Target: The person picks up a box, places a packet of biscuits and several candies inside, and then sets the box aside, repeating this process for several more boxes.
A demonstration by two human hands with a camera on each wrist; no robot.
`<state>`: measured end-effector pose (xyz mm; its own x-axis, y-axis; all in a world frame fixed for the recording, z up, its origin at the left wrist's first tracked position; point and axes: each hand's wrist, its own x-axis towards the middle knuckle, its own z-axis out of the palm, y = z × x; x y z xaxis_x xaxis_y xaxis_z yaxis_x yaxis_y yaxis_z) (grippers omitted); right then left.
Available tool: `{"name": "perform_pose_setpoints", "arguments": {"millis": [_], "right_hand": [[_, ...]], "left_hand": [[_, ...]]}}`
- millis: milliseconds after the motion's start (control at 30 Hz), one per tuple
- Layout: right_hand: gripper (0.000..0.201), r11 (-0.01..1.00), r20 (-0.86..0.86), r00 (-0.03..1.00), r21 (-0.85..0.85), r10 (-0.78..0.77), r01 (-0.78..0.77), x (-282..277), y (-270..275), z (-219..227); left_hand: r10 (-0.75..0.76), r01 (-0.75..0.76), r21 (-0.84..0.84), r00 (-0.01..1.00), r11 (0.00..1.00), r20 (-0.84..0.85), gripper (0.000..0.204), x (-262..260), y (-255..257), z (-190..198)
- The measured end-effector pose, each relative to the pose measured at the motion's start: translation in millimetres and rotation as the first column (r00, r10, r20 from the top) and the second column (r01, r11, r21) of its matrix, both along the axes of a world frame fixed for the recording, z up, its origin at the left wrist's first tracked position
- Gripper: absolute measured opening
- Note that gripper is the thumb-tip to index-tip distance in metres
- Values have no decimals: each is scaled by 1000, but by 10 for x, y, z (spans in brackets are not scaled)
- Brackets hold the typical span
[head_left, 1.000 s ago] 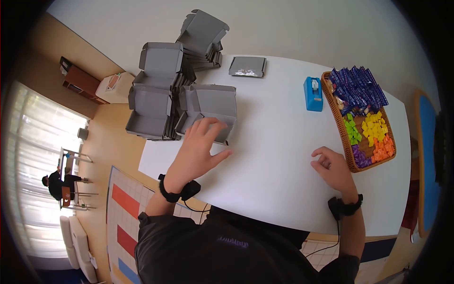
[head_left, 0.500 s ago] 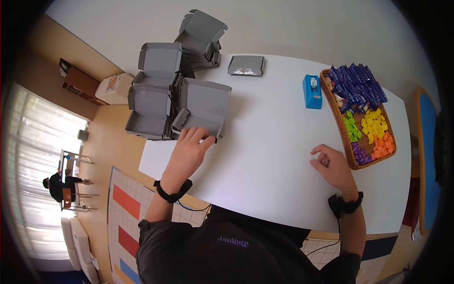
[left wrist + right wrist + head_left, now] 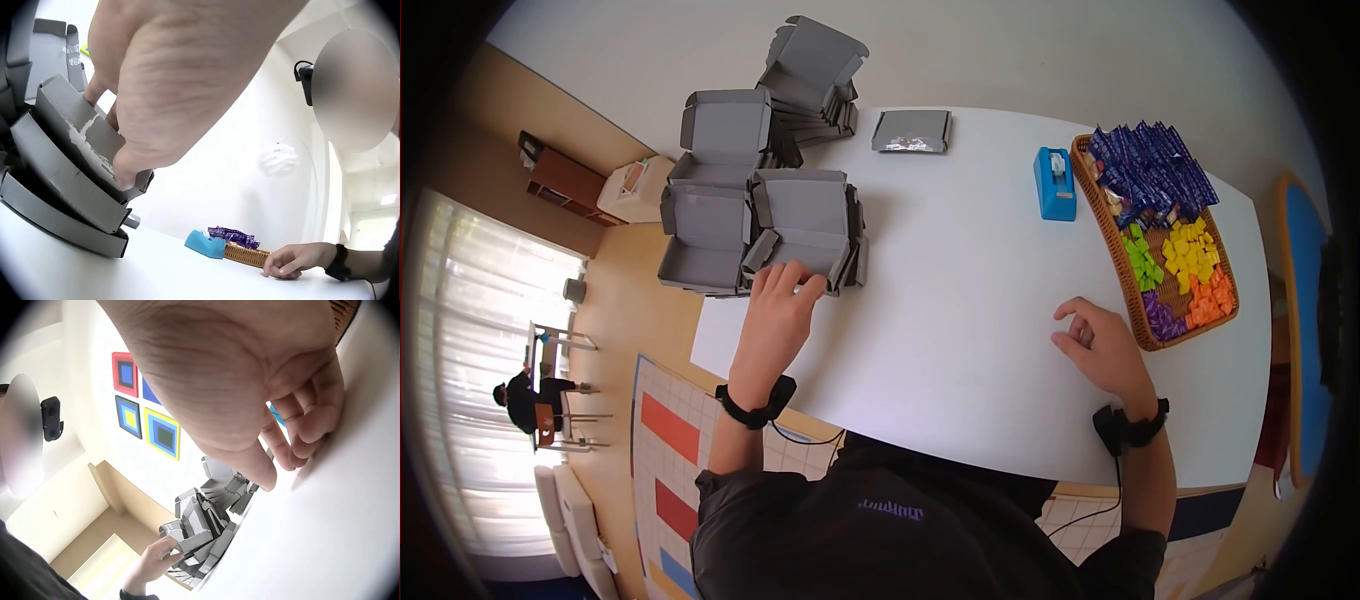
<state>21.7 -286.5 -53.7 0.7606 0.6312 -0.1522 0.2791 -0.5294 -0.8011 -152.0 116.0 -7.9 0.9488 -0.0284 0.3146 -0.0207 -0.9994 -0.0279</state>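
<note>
My left hand point(image 3: 772, 318) pinches the near wall of an open grey cardboard box point(image 3: 802, 207) at the front of the box stacks. In the left wrist view the thumb presses on the outside of that wall point(image 3: 84, 128), where the grey surface is torn, and the fingers reach over inside. More grey boxes lie tilted beneath it. My right hand point(image 3: 1103, 348) rests on the white table point(image 3: 960, 350) at the right, fingers loosely curled with nothing in them. It lies just left of a wicker basket point(image 3: 1119, 262).
Beside and behind the held box stand more stacks of open grey boxes point(image 3: 705, 225). A closed grey box point(image 3: 912, 131) lies at the back, a blue tape dispenser point(image 3: 1056, 195) left of the basket. The basket holds dark blue packets point(image 3: 1150, 175) and small colourful pieces point(image 3: 1190, 250).
My left hand has come down from above the box and taken hold of its near wall. Hand and box have shifted left. The right hand has stayed nearly still.
</note>
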Motion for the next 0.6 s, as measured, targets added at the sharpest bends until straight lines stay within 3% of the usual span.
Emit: {"name": "perform_pose_setpoints", "arguments": {"millis": [133, 333, 600], "right_hand": [[22, 1000, -13, 1000, 2, 2, -2, 6, -1, 1], [22, 1000, -7, 1000, 6, 14, -14, 3, -3, 11], [21, 1000, -2, 1000, 7, 13, -13, 1, -11, 12]], "left_hand": [[5, -3, 42, 998, 999, -55, 16, 25, 24, -73], [-28, 18, -130, 996, 991, -79, 25, 89, 28, -110], [-14, 9, -70, 998, 998, -67, 34, 248, 46, -148]]}}
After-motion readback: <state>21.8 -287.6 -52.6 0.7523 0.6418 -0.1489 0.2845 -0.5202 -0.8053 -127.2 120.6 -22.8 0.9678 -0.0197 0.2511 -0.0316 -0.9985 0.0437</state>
